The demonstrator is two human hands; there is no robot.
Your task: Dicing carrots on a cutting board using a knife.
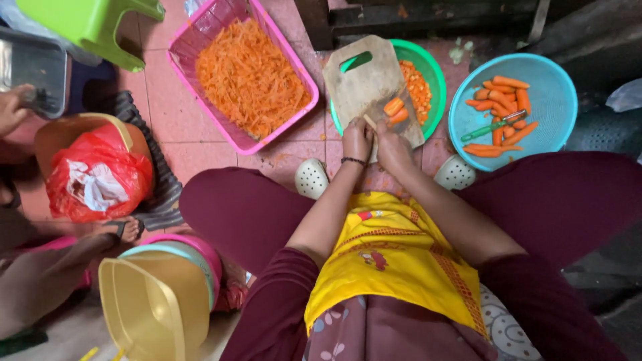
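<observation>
A pale wooden cutting board (364, 80) lies tilted across a green bowl (433, 70) of diced carrot (418, 87). A few carrot pieces (394, 110) sit on the near end of the board. My left hand (358, 139), with a dark bracelet at the wrist, is closed around a thin pale handle (369, 121) that looks like a knife's. My right hand (393, 148) rests at the board's near edge beside it. Its fingertips reach the carrot pieces, and its grip is hidden.
A pink basket (294, 63) of shredded carrot stands left of the board. At right, a blue bowl (555, 87) holds peeled carrots and a green peeler (491, 126). A red bag (97, 174), yellow tub (154, 304), green stool (93, 23) and another person's hand (12, 107) are at left.
</observation>
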